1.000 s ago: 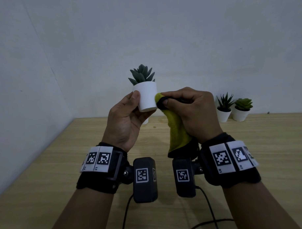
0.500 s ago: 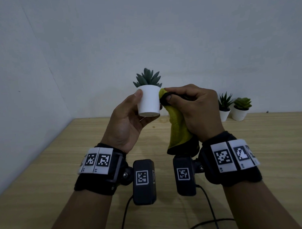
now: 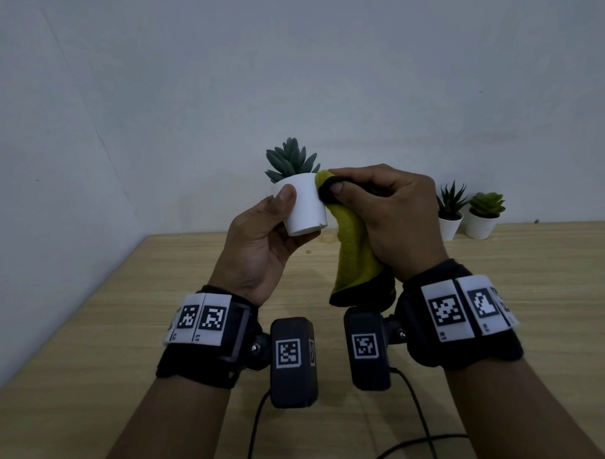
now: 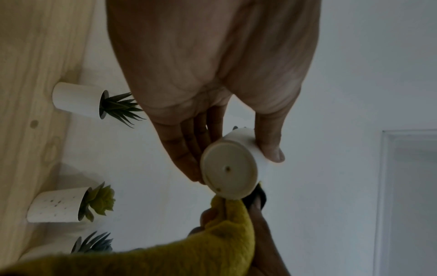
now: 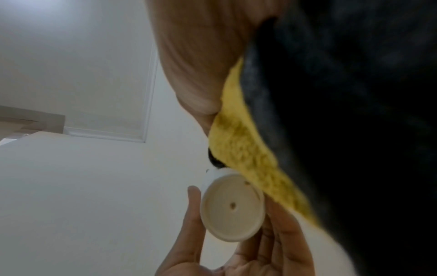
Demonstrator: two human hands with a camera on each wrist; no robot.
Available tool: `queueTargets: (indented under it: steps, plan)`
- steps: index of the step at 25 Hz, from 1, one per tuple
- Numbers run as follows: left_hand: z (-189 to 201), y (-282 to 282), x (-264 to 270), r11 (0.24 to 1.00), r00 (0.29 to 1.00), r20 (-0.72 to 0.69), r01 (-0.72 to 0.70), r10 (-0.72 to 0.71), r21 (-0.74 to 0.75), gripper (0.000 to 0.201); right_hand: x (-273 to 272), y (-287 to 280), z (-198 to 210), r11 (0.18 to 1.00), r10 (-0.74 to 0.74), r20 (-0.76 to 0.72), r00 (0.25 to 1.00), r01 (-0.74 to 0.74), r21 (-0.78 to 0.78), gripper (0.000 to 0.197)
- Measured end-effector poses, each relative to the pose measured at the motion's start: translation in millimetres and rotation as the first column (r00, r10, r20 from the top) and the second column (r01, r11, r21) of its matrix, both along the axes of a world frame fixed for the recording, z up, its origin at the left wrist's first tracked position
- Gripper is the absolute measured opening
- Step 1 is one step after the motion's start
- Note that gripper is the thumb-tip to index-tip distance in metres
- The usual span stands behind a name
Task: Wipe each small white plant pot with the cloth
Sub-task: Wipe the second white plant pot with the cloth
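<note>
While both wrists with tagged black bands sit nearest the head camera above the wooden table (image 3: 92,339), the left hand (image 3: 260,244) grips a small white pot (image 3: 304,208) in the air over the table, thumb on the near wall, fingers round the far side; the pot tilts slightly, grey-green succulent (image 3: 290,159) on top. From the left wrist view its round base with a centre hole faces the camera. Right hand (image 3: 393,216) is clenched round a yellow cloth (image 3: 355,258) with black edging, thumb pinning a fold against the pot's right wall near the rim; the rest hangs down below the hand. Farther back, right of the held pot, two more white pots stand on the table against the wall (image 3: 289,75): a spiky plant (image 3: 449,220), and just beside it a light-green rosette (image 3: 481,219).
</note>
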State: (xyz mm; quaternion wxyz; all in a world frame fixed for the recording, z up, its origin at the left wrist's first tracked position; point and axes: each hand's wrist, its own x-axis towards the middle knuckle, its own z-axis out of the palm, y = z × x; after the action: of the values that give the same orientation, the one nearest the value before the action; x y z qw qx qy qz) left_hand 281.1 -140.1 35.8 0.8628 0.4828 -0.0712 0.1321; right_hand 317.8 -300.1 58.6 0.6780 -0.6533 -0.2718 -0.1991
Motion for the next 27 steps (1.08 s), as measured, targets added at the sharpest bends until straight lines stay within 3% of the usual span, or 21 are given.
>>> queueTargets:
  steps: [5, 9, 11, 14, 18, 23, 27]
  plan:
    - [1.7, 2.1, 0.9, 0.995, 0.997, 0.015, -0.077, 0.078, -0.063, 0.071, -2.9, -0.8, -0.8, 0.993, 0.088, 0.0, 0.996, -0.088, -0.08, 0.017]
    - [1.2, 0.7, 1.0, 0.982, 0.984, -0.027, -0.175, 0.174, -0.074, 0.059, -5.5, 3.8, -0.5, 0.987, 0.09, 0.041, 0.995, -0.084, -0.14, 0.015]
    - [1.8, -0.1, -0.3, 0.979, 0.982, -0.025, -0.186, 0.185, -0.086, 0.063, -4.4, 4.5, -2.9, 0.984, 0.077, 0.043, 0.996, -0.069, -0.163, 0.015]
    - [3.9, 0.6, -0.9, 0.975, 0.982, -0.011, -0.188, 0.188, -0.115, 0.067, 0.9, 2.9, -5.6, 0.993, 0.001, -0.008, 1.0, -0.002, -0.118, 0.013]
    - [4.8, 0.9, -1.3, 0.979, 0.985, 0.001, -0.17, 0.171, -0.116, 0.068, -4.5, 1.8, -1.5, 0.99, 0.096, 0.01, 0.995, -0.094, -0.101, 0.014]
    - [5.5, 2.1, -2.1, 0.985, 0.992, 0.009, -0.121, 0.123, -0.121, 0.055, -1.1, 1.5, -4.6, 0.993, 0.032, -0.025, 0.999, -0.035, -0.116, 0.014]
    - [5.6, 6.4, -2.6, 0.994, 0.995, -0.008, -0.099, 0.099, -0.046, 0.045, -4.9, 1.7, -1.3, 0.994, 0.094, 0.007, 0.996, -0.093, -0.064, 0.015]
